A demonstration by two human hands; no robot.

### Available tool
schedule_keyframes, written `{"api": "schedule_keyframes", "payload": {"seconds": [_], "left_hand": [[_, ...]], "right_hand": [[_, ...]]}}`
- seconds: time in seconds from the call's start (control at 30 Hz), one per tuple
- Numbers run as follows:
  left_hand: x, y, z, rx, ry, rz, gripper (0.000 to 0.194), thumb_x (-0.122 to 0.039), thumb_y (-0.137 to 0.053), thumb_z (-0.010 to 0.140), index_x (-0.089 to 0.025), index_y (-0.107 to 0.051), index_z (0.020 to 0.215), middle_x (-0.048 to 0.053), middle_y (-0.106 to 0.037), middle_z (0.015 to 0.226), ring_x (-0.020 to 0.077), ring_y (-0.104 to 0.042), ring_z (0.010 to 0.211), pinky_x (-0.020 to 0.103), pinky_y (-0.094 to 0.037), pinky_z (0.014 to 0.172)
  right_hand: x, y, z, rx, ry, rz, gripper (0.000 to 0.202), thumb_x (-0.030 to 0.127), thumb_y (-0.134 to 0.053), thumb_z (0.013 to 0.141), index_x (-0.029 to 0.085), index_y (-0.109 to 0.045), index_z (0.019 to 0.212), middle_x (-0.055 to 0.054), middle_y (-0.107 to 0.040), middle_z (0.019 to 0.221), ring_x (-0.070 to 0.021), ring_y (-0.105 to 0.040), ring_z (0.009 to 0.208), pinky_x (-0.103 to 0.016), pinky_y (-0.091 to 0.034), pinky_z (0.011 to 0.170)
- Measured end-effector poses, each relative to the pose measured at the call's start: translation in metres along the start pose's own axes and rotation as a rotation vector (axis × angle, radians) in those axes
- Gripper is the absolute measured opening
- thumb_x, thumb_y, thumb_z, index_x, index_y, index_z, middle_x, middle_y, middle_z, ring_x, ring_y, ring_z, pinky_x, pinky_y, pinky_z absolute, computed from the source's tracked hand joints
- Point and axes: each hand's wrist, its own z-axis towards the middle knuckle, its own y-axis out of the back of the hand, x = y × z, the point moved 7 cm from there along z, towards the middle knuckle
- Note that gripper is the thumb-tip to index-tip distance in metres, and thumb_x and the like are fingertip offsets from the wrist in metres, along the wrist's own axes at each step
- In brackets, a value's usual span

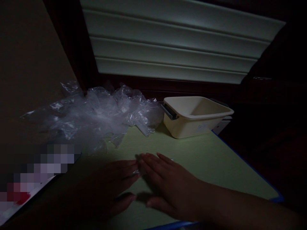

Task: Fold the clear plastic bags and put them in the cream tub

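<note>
Head view: from my remote seat I see the left hand (117, 179) and right hand (165, 179) palm-down over the table (216, 166), fingertips close together, thumbs spread apart, neither clamped on anything I can make out. A clear glinting scrap (136, 172) shows at the fingertips, nearest the left index finger; its long axis is hidden. Crumpled clear plastic (96, 111) lies beyond the left hand, a cream bin (189, 127) beyond the right. The bin's label (201, 128) is too faint to read.
</note>
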Motion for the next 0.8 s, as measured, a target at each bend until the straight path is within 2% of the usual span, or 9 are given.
{"api": "schedule_keyframes", "payload": {"seconds": [0.07,0.13,0.33,0.47,0.6,0.8], "left_hand": [[0.002,-0.002,-0.001,0.025,-0.006,-0.023,0.028,-0.025,-0.045,0.093,-0.013,-0.056,0.116,0.013,-0.065,0.116,0.0233,-0.060,0.110,0.034,-0.054,0.090],[0.004,-0.005,-0.002,0.050,-0.003,-0.044,0.026,-0.024,-0.047,0.092,-0.013,-0.058,0.113,0.013,-0.064,0.119,0.0234,-0.060,0.111,0.034,-0.054,0.089],[0.011,-0.003,-0.005,0.010,0.030,-0.088,0.022,-0.019,-0.043,0.095,-0.017,-0.057,0.111,0.012,-0.065,0.119,0.0205,-0.059,0.114,0.032,-0.056,0.086],[0.013,-0.004,-0.005,0.030,0.037,-0.126,0.022,-0.014,-0.046,0.091,-0.019,-0.058,0.108,0.010,-0.065,0.119,0.0202,-0.059,0.115,0.032,-0.055,0.088],[0.013,-0.003,-0.004,0.040,0.026,-0.091,0.021,-0.016,-0.049,0.090,-0.019,-0.059,0.108,0.010,-0.065,0.120,0.0203,-0.060,0.113,0.032,-0.055,0.089],[0.012,0.000,0.000,0.099,0.011,-0.057,0.022,-0.014,-0.045,0.091,-0.018,-0.061,0.106,0.011,-0.065,0.120,0.0206,-0.061,0.113,0.032,-0.055,0.088]], "right_hand": [[0.002,-0.013,-0.001,0.095,-0.016,0.080,0.080,0.059,-0.035,0.094,-0.001,-0.022,0.146,-0.023,-0.018,0.152,-0.0306,-0.014,0.142,-0.048,-0.015,0.115],[-0.001,-0.019,-0.004,0.150,-0.038,0.140,0.081,0.060,-0.032,0.094,0.002,-0.018,0.147,-0.021,-0.012,0.153,-0.0280,-0.008,0.142,-0.046,-0.009,0.115],[-0.016,-0.018,-0.026,0.262,-0.136,0.158,0.079,0.053,-0.039,0.094,0.001,-0.014,0.148,-0.021,-0.005,0.153,-0.0273,-0.002,0.142,-0.046,-0.009,0.115],[-0.023,-0.016,-0.039,0.241,-0.147,0.139,0.075,0.050,-0.039,0.095,0.002,-0.016,0.148,-0.019,-0.006,0.153,-0.0267,-0.002,0.142,-0.046,-0.008,0.116],[-0.026,-0.015,-0.045,0.212,-0.138,0.114,0.073,0.051,-0.036,0.096,0.003,-0.016,0.148,-0.019,-0.007,0.154,-0.0257,-0.002,0.142,-0.045,-0.009,0.116],[-0.032,-0.009,-0.055,0.143,-0.131,0.054,0.072,0.048,-0.039,0.096,0.004,-0.016,0.148,-0.021,-0.015,0.153,-0.0267,-0.008,0.142,-0.049,-0.016,0.115]]}}
